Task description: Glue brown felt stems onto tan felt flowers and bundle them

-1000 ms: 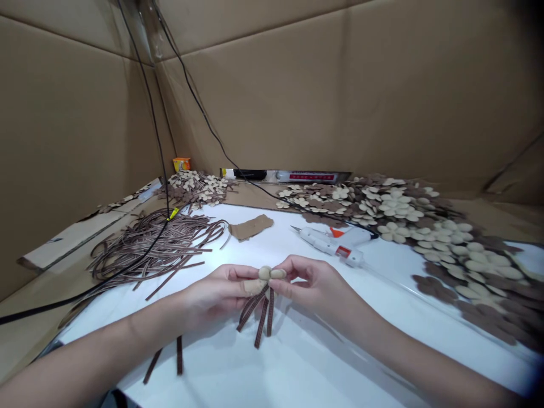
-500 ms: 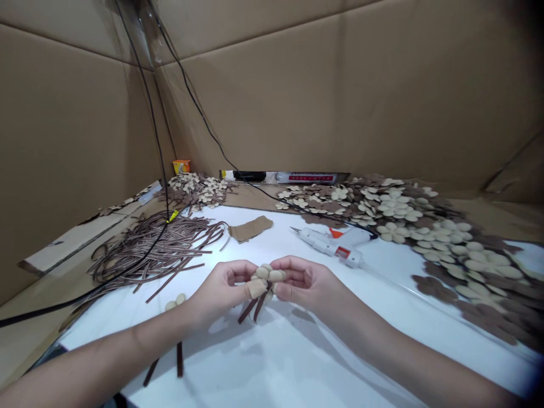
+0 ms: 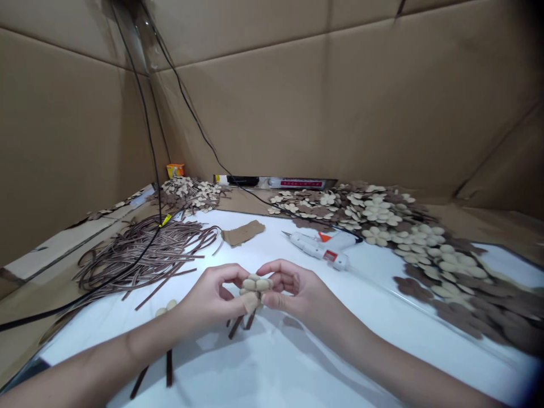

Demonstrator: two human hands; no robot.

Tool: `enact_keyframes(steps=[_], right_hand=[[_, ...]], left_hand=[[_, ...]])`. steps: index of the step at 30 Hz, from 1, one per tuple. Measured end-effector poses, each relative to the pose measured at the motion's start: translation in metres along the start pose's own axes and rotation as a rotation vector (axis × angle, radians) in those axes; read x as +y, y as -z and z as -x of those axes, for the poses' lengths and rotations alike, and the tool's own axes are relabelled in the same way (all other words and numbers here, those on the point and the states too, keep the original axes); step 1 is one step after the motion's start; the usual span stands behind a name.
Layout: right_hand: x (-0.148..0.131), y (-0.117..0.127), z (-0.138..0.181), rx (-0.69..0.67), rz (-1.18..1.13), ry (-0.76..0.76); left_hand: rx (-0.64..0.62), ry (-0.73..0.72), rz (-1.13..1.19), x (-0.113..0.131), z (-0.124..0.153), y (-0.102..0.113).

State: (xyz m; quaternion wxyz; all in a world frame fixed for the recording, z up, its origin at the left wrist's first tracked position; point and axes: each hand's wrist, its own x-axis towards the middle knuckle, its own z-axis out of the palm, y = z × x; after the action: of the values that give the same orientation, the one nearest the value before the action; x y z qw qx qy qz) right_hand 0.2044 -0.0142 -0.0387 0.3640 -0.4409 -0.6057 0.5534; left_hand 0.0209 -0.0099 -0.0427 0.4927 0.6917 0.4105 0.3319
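Over the white work surface, a small cream fabric flower point(image 3: 254, 284) is gripped between both hands, with dark brown cord ends point(image 3: 237, 327) hanging beneath it. My left hand point(image 3: 224, 290) pinches its left side, a beige wrap covering the thumb tip. At the right edge of the flower, my right hand point(image 3: 289, 288) closes with thumb and fingertips. Partly hidden behind my left forearm lies another cream flower point(image 3: 165, 307) with brown strips point(image 3: 169, 368) reaching toward me.
A heap of brown cords point(image 3: 144, 252) lies left under a black cable point(image 3: 147, 107). Beyond my hands are a torn cardboard piece point(image 3: 243, 233) and a white glue gun point(image 3: 318, 247). Cream and brown flower cutouts point(image 3: 419, 243) pile up at right. Cardboard walls point(image 3: 272, 102) enclose the back.
The flower has turned between my fingers, so its petals now face up more fully. Both hands stay on it. The whole view has shifted slightly.
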Motion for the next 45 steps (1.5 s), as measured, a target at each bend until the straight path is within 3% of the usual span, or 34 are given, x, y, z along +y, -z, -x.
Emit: enact_keyframes(steps=[16, 30, 34, 38, 42, 45], right_hand=[[-0.002, 0.000, 0.002, -0.017, 0.084, 0.065], [0.006, 0.005, -0.004, 0.006, 0.090, 0.040], [-0.002, 0.010, -0.002, 0.047, 0.128, 0.047], [-0.005, 0.013, -0.003, 0.105, 0.112, 0.050], [-0.009, 0.007, 0.000, 0.074, 0.276, 0.064], [-0.020, 0.008, 0.010, 0.022, 0.553, 0.132]], left_hand=[[0.010, 0.055, -0.116, 0.006, 0.000, -0.001], [0.111, 0.080, 0.155, -0.004, -0.003, -0.005], [0.103, 0.047, 0.222, -0.003, -0.001, -0.006], [0.131, -0.082, 0.198, 0.005, 0.004, -0.004], [0.141, -0.175, 0.224, 0.012, 0.008, 0.005], [0.156, -0.133, 0.338, 0.011, 0.009, 0.012]])
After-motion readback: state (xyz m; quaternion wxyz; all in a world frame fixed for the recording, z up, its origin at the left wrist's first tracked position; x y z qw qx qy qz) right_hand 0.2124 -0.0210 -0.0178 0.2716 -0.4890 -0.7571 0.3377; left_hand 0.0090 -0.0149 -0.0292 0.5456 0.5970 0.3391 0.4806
